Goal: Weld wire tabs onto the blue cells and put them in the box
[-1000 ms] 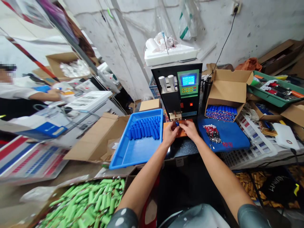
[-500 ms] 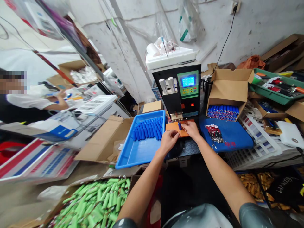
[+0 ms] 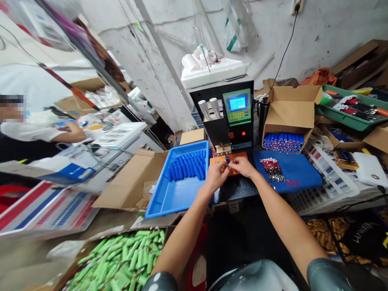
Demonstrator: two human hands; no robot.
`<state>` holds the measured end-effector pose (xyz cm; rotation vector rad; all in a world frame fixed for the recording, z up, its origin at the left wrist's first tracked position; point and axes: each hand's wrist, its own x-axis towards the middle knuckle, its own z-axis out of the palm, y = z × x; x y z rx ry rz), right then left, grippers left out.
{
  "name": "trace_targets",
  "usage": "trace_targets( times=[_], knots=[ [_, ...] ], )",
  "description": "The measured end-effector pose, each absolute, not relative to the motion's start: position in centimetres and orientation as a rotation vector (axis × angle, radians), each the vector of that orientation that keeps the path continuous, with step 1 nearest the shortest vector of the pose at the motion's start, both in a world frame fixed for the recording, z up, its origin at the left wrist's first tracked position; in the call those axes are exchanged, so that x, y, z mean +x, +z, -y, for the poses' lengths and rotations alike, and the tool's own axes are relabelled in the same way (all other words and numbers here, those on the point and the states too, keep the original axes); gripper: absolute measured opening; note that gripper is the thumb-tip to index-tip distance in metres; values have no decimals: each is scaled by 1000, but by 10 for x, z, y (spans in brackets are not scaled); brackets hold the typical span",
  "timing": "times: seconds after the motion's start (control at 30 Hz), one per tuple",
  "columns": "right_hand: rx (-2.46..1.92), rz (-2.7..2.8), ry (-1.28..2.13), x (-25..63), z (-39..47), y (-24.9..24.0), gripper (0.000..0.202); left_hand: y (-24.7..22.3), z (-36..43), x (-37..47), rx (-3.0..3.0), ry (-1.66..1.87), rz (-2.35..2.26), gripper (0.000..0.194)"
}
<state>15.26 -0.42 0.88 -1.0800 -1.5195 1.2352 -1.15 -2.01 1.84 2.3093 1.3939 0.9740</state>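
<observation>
A blue cylindrical cell (image 3: pixel 227 159) stands on the orange plate (image 3: pixel 242 155), just under the metal tips of a black machine (image 3: pixel 220 131) with a lit blue screen. My left hand (image 3: pixel 217 173) is closed at the near left side of the cell, fingertips pinched. From the right, my right hand (image 3: pixel 242 166) is closed too, its fingertips meeting the left ones in front of the cell. Whatever small item lies between the fingers is too small to make out. Rows of blue cells (image 3: pixel 186 165) stand in a blue tray (image 3: pixel 178 198) to the left.
Red and black leads (image 3: pixel 273 169) lie on a blue mat (image 3: pixel 300 171) at the right. Behind it is a cardboard box (image 3: pixel 291 109) of blue cells. Green packs (image 3: pixel 121 258) fill a box at lower left. Another person (image 3: pixel 39 129) works at the far left.
My hands have come together in front of the blue cell, now partly covering it. The right hand has shifted from the cell's side toward the left fingertips. The view has moved slightly.
</observation>
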Motion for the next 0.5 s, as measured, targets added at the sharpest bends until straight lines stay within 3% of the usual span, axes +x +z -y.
trace_targets(
  times=[0.17, 0.33, 0.5],
  knots=[
    [-1038, 1402, 1358, 156, 7, 12, 27, 16, 28, -13, 2224, 1130, -1320, 17],
    [-975, 1219, 1493, 162, 8, 16, 25, 12, 23, -14, 2229, 960, -1151, 44],
    [-957, 1104, 1493, 162, 7, 14, 28, 5, 15, -11, 2219, 899, -1187, 52]
  ],
)
